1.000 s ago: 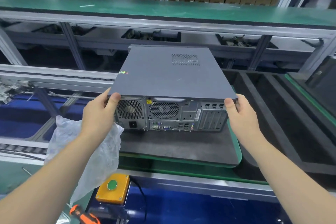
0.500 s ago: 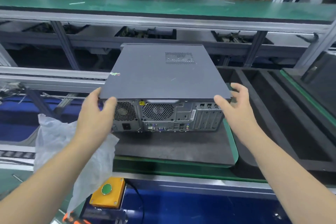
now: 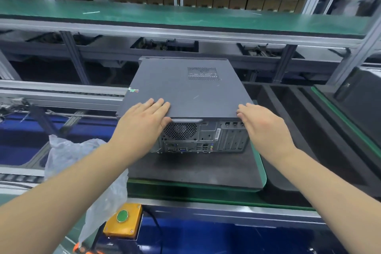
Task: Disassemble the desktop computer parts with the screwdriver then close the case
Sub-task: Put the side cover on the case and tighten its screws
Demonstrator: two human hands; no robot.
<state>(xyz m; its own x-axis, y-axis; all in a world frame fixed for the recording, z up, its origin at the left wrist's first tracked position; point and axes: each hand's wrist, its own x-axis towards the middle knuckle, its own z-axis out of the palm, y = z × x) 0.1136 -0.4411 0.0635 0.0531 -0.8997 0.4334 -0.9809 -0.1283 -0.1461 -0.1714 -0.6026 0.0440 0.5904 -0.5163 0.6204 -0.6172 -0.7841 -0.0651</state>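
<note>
- Since the earlier frames, both hands are shifting from the rear corners of the case lid (image 3: 185,86), where they were pinching its edge, up onto its top surface; the lid is now sitting lower and flatter on the computer case (image 3: 204,138).
- Head view: the left hand (image 3: 144,121) is lying flat on the near left part of the lid, fingers straight and together, thumb tucked under the lid's rear lip beside the fan grille; its grip is open and pressing, not clamped on anything.
- The right hand (image 3: 261,123) is resting near the lid's rear right corner, fingers extended and slightly spread over the edge; this grip too is apart, touching rather than grasping.
- Judging by this placement, the palms are pushing the lid forward and down so that it seats on the case, which suggests the closing step is nearly done.
- Both forearms are reaching forward, converging on the case, wrists roughly level.
- The case is standing on a dark mat (image 3: 195,171) on the green-edged worktop (image 3: 261,167), rear ports facing the person.
- Left of the case, a crumpled plastic bag (image 3: 68,156) is lying; nearer the person, a yellow box with a green button (image 3: 122,220).
- An orange screwdriver handle (image 3: 82,249) is peeking in at the bottom edge, well apart from the case.
</note>
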